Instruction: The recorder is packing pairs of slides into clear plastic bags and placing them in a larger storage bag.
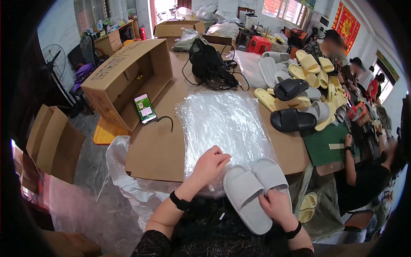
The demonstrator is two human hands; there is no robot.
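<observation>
A pair of light grey slippers with ribbed straps tilts over the near edge of the cardboard-topped table. My right hand grips the pair, its fingers tucked in at the straps. Just left of the slippers, my left hand hovers at the near part of a stack of clear plastic bags, fingers curled together in a pinch. Whether a bag edge is caught between those fingertips is too small to see. The bags lie flat and shiny in the middle of the table.
An open cardboard box lies on its side at the left, a phone before it. Black cords and a bag sit behind. Yellow, grey and black slippers pile up at the right; a co-worker's arm rests by a green mat.
</observation>
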